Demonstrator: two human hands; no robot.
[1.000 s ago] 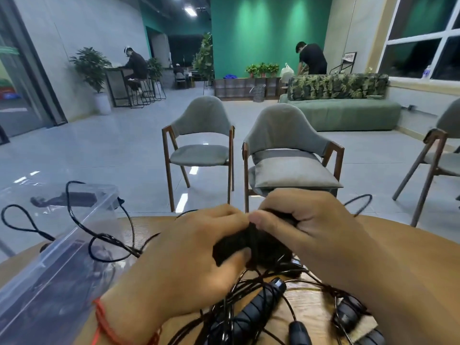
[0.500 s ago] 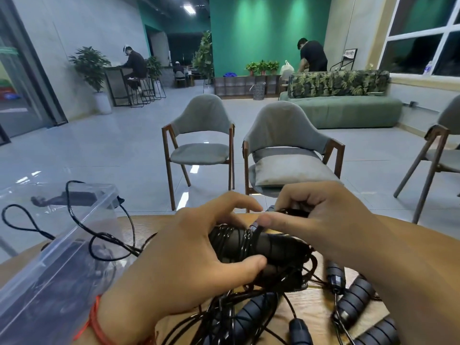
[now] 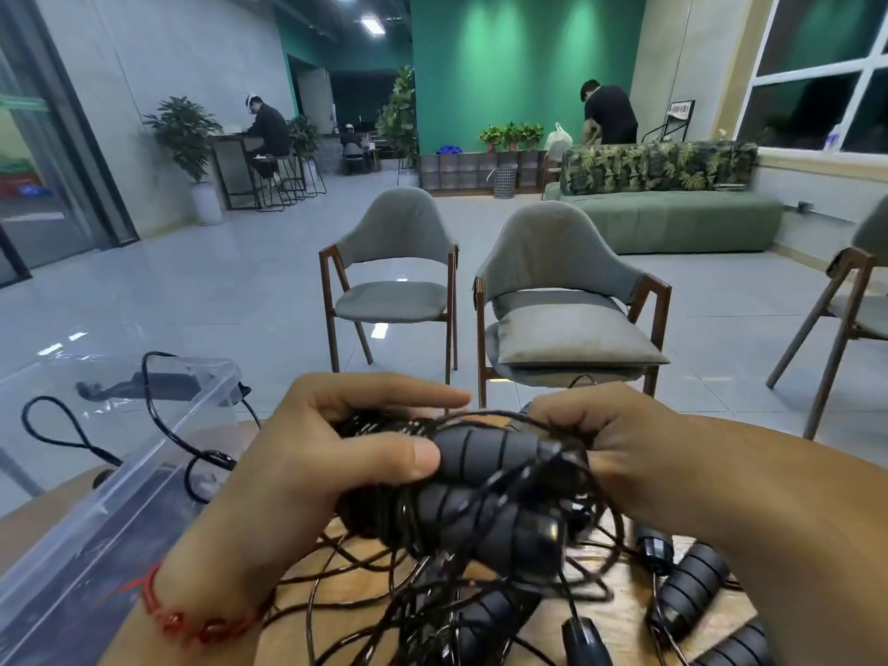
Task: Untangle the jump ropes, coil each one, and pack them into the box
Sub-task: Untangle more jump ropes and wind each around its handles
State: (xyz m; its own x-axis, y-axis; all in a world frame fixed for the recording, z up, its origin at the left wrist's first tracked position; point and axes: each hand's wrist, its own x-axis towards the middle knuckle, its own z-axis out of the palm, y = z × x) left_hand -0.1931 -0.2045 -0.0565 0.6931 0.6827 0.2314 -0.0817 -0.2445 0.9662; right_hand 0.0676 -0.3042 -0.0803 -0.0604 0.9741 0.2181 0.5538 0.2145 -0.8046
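Above the wooden tabletop [image 3: 624,617], left grip [image 3: 298,473] and right grip [image 3: 620,439] each close around ribbed black handles [image 3: 490,454] bound in thin, tangled black cord [image 3: 365,569].

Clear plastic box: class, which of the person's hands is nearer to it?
Left. The left hand grips the jump rope bundle beside the box; the right hand holds the bundle's other end, farther off.

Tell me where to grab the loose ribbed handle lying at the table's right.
Take the handle across its ribbed middle, from above: it lies flat on the table, its ribs bare, and cords crowd its upper-left end. The right hand is nearest but holds the bundle.
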